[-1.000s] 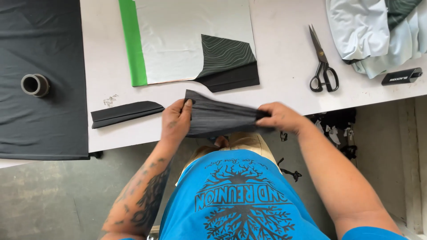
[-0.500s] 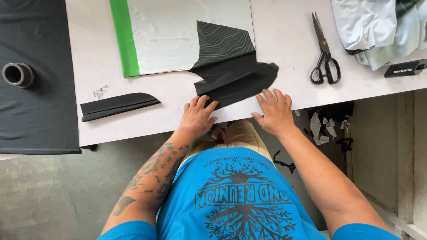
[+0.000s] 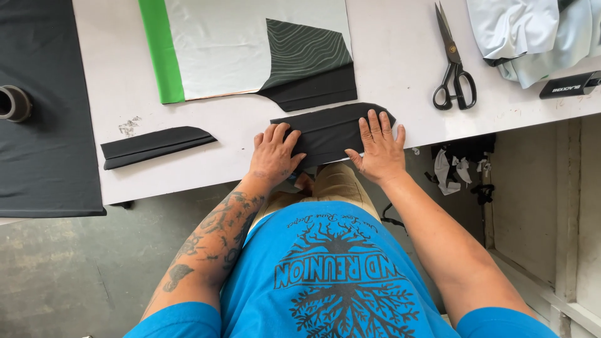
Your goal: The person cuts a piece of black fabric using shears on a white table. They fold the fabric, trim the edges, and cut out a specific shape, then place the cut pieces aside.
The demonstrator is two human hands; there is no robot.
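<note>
Both hands lie flat, palms down and fingers spread, on a black fabric piece (image 3: 330, 130) at the table's (image 3: 400, 75) near edge; neither hand grasps anything, they only press. The left hand (image 3: 273, 155) covers the piece's left end, its fingertips pointing toward the far edge. The right hand (image 3: 377, 147) rests on the right end, fingers fanned over the curved tip. The piece lies flat between them, its long side running along the near edge.

Just beyond it, toward the middle of the table, sits a white sheet (image 3: 219, 47) with a green strip (image 3: 160, 50) down its left side, and a dark ribbed panel (image 3: 307, 62) overlaps the sheet's right corner. A narrow black strip (image 3: 155, 144) lies to the left, near the near edge, well apart from the hands. Scissors (image 3: 454, 62) lie closed to the right, points toward the far edge. Pale folded cloth (image 3: 532, 34) fills the far right corner, with a small black tool (image 3: 570, 84) just beside it. Black cloth (image 3: 44, 106) drapes over the left end, carrying a tape roll (image 3: 12, 103).
</note>
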